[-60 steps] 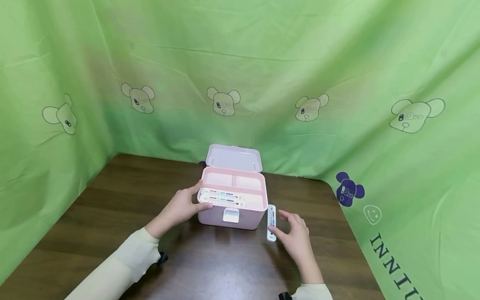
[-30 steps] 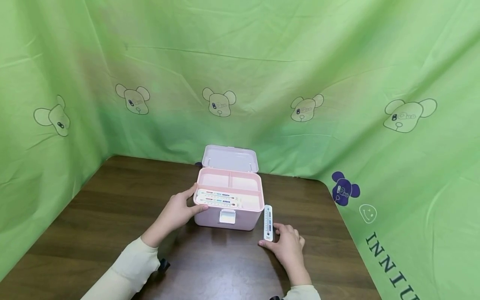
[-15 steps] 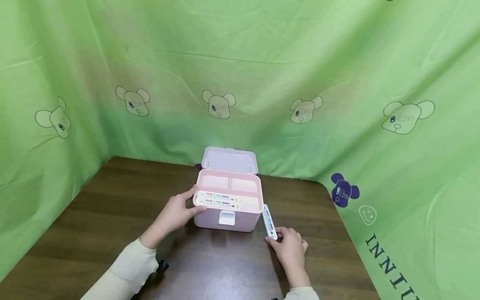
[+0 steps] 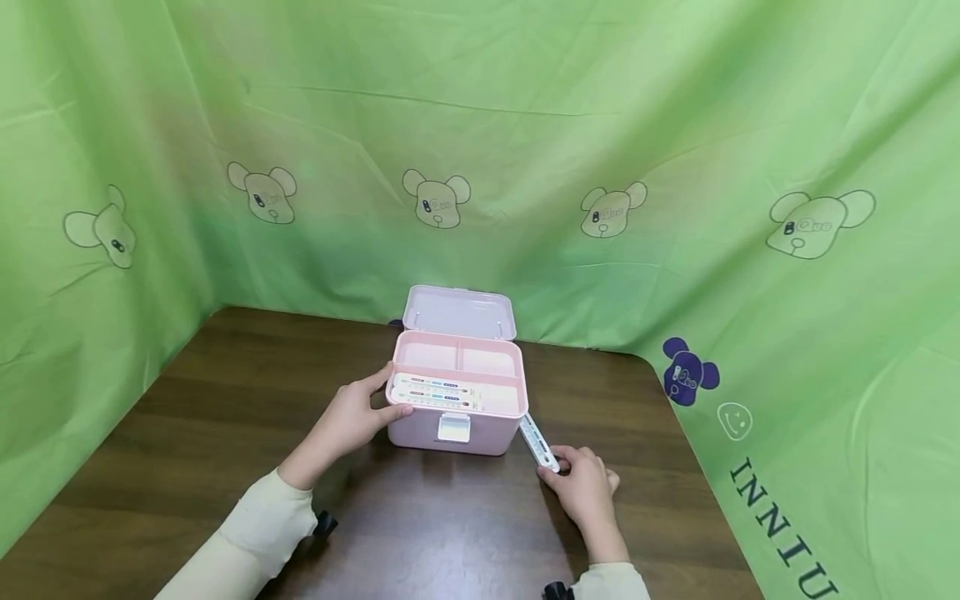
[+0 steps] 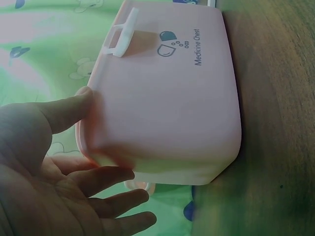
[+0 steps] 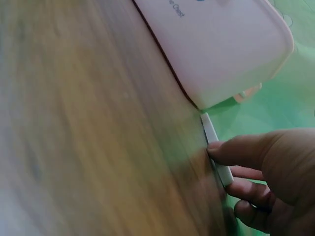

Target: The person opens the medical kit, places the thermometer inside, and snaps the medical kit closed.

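A pink medicine chest (image 4: 487, 437) stands with its lid (image 4: 459, 313) raised. My left hand (image 4: 348, 425) is at its left front corner, the thumb on the front rim and the other fingers, fairly straight, at the left side. In the left wrist view the lower fingers (image 5: 120, 202) are spread. Beside the chest's right front corner, my right hand (image 4: 588, 496) pinches the near end of a white thermometer strip (image 4: 536, 439), which slants toward the chest. Whether the strip touches the table is unclear. Two similar thermometer strips (image 4: 429, 392) lie in the chest's front compartment.
The chest's inner tray has two back compartments (image 4: 427, 354) and a wide front one. A white latch (image 4: 453, 427) hangs on the front. Under it all is a dark wooden table (image 4: 285, 358), with a green printed cloth (image 4: 525, 125) behind and at the sides.
My right hand has shifted to the near end of the thermometer strip and now pinches it. The strip has turned from nearly straight to slanted, its far end at the chest. The left hand stays on the chest.
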`<state>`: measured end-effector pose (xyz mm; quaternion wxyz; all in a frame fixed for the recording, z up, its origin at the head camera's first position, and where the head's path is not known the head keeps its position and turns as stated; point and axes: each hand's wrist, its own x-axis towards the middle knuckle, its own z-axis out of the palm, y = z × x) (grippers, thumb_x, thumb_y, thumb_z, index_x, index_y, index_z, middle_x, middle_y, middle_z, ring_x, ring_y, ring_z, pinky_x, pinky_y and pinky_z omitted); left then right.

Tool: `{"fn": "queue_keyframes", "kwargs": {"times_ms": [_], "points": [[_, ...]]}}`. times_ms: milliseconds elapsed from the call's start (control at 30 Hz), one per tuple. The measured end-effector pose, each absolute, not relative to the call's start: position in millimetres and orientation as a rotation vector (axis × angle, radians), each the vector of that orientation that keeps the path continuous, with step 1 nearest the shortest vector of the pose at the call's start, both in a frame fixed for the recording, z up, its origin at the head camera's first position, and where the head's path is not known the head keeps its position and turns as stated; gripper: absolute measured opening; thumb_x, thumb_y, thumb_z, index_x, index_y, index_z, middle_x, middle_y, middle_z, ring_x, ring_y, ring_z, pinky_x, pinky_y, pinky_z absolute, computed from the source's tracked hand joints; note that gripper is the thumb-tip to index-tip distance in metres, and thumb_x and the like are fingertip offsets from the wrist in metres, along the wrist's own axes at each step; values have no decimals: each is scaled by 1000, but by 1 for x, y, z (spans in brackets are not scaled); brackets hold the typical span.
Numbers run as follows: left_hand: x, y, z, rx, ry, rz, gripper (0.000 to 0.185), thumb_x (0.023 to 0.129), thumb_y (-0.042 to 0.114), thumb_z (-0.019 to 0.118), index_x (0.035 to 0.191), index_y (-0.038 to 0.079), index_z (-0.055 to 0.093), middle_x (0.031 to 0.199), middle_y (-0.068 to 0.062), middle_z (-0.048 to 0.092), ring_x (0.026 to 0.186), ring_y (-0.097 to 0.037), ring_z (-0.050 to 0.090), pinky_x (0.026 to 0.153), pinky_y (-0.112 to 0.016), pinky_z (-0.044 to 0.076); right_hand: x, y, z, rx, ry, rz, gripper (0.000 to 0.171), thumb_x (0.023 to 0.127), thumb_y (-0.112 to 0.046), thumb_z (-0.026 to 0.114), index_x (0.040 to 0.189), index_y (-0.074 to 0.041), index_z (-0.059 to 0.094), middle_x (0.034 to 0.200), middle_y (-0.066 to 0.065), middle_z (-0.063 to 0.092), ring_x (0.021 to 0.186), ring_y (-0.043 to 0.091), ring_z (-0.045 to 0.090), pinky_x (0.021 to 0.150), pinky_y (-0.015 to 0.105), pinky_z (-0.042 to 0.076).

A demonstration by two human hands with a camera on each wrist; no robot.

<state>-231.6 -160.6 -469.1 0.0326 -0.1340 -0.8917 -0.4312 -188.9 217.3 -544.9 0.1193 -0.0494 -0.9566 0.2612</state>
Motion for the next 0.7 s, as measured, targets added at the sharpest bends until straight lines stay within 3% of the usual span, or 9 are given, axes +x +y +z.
{"fn": "queue_keyframes", "kwargs": {"times_ms": [267, 433, 700], "points": [[-232, -161, -468, -411, -2752, -1318, 89, 88, 45, 80, 157, 7, 38, 157, -11, 45, 140, -29, 50, 105, -50, 49, -188, 229, -534, -142, -2827, 860, 34, 77, -17, 84, 110, -15, 78, 84, 0, 63, 82, 17, 58, 79, 49, 31], [-232, -161, -468, -405, -2756, -1330, 89, 88, 46, 80, 157, 8, 39, 157, -11, 46, 141, -29, 49, 108, -50, 47, -190, 243, -531, -151, -2803, 937, 32, 81, -17, 83, 112, -13, 77, 89, 3, 63, 83, 17, 58, 80, 46, 31], [-232, -162, -470, -399, -2748, -1347, 89, 87, 45, 81, 157, 8, 39, 156, -10, 46, 141, -29, 49, 108, -50, 47, -197, 273, -530, -68, -2697, 1043, 32, 84, -14, 84, 115, -9, 76, 94, 7, 63, 87, 19, 58, 75, 25, 44]]}}
